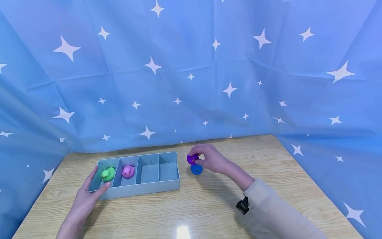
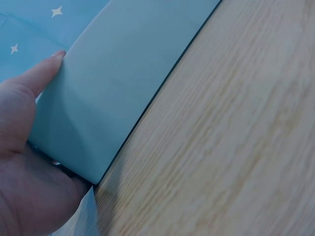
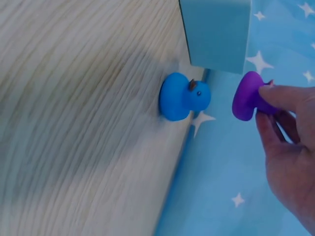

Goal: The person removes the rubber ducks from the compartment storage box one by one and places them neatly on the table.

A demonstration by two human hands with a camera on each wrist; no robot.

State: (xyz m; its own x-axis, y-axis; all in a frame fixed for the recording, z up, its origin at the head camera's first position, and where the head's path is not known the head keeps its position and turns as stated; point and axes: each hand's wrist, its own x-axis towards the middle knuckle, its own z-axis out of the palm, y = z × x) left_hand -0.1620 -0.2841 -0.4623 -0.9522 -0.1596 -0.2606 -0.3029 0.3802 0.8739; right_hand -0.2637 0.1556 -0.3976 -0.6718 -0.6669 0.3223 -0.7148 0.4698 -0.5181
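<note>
A long blue-gray box [image 1: 143, 190] sat on the table [image 1: 209, 212], with thin walls that made four little rooms in a row. A green duck [image 1: 108, 174] was in the room on the far left, and a pink duck [image 1: 128, 171] was in the next one. The two rooms on the right showed their flat floors.

The left hand [image 1: 86, 196] was spread wide at the box's left end, touching it, with the thumb straight on the front wall. In the left wrist view, most of its fingers were hidden.

The right hand [image 1: 210, 158] pinched a purple duck [image 3: 247, 96] with its fingertips, up off the table. A blue duck [image 3: 176, 97] sat on the table just below it, near the box's right end. Both were round and smooth. The fingers covered part of the purple duck.

The table had wavy wood lines. Behind it hung a wrinkly blue cloth [image 1: 191, 49] with white stars. A black thing [image 1: 243, 205] by the pale sleeve [image 1: 274, 212] was hard to make out.
</note>
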